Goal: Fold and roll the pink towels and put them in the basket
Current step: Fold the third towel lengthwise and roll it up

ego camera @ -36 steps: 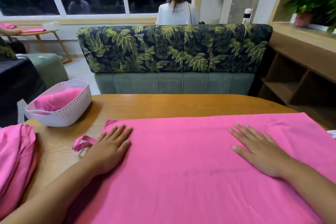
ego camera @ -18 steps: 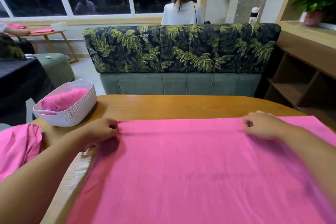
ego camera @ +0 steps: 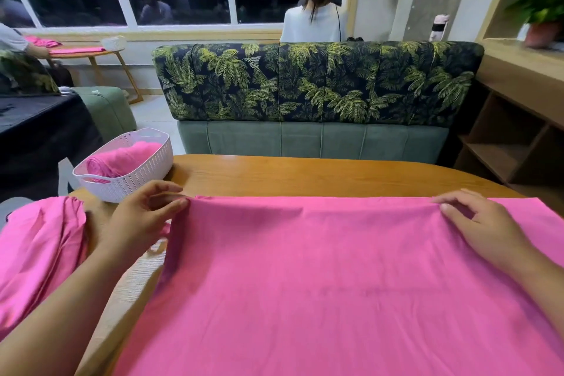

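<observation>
A large pink towel (ego camera: 320,278) lies spread over the wooden table (ego camera: 305,174). My left hand (ego camera: 143,217) pinches its far left corner, lifted a little off the table. My right hand (ego camera: 482,223) pinches the far edge near the right end. A white perforated basket (ego camera: 134,180) stands at the table's far left corner with a rolled pink towel (ego camera: 119,159) inside. A heap of more pink towels (ego camera: 36,253) lies at the left edge.
A green sofa with a palm-leaf back (ego camera: 314,85) stands just beyond the table. Wooden shelves (ego camera: 512,137) run along the right. A person (ego camera: 314,18) sits behind the sofa, facing away. Another table with pink cloth (ego camera: 76,50) is at far left.
Both hands went from lying flat on the towel to its far edge, where they now pinch it. The far left corner has lifted slightly.
</observation>
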Demonstrator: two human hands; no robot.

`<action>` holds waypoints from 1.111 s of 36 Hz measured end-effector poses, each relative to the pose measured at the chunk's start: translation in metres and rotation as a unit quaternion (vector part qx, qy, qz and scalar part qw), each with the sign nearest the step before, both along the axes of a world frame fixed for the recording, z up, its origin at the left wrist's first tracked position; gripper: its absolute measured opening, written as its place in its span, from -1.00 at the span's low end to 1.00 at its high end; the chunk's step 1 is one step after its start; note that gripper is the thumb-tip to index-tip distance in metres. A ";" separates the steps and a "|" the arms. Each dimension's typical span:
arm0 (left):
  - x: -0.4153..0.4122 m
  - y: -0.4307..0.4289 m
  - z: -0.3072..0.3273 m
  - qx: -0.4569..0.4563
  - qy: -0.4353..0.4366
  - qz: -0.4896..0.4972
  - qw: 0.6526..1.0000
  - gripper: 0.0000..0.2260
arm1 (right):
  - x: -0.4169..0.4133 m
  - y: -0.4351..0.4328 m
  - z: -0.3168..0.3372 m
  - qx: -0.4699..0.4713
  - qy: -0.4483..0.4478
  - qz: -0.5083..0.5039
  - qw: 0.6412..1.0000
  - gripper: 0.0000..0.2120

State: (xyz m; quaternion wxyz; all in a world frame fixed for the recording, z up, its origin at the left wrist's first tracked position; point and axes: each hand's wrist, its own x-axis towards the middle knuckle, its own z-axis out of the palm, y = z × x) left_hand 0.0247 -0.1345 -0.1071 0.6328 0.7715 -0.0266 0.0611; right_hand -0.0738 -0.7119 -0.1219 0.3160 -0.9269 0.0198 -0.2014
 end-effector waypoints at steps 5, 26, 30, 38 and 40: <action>0.009 -0.011 0.003 -0.028 -0.052 0.066 0.996 -0.87 | 0.008 0.002 0.013 0.011 -0.078 -0.039 0.996 -0.81; 0.071 -0.034 -0.059 0.296 -0.068 0.124 0.945 -0.89 | 0.073 0.003 -0.036 -0.222 0.050 -0.132 0.965 -0.88; 0.070 -0.034 -0.062 0.302 -0.081 0.119 0.942 -0.87 | 0.078 0.007 -0.039 -0.250 0.047 -0.154 0.955 -0.88; 0.075 -0.028 -0.059 0.318 -0.059 0.128 0.938 -0.90 | 0.078 0.013 -0.037 -0.260 0.139 -0.172 0.940 -0.83; 0.078 -0.027 -0.056 0.325 -0.050 0.125 0.936 -0.91 | 0.078 0.016 -0.034 -0.291 0.165 -0.184 0.924 -0.81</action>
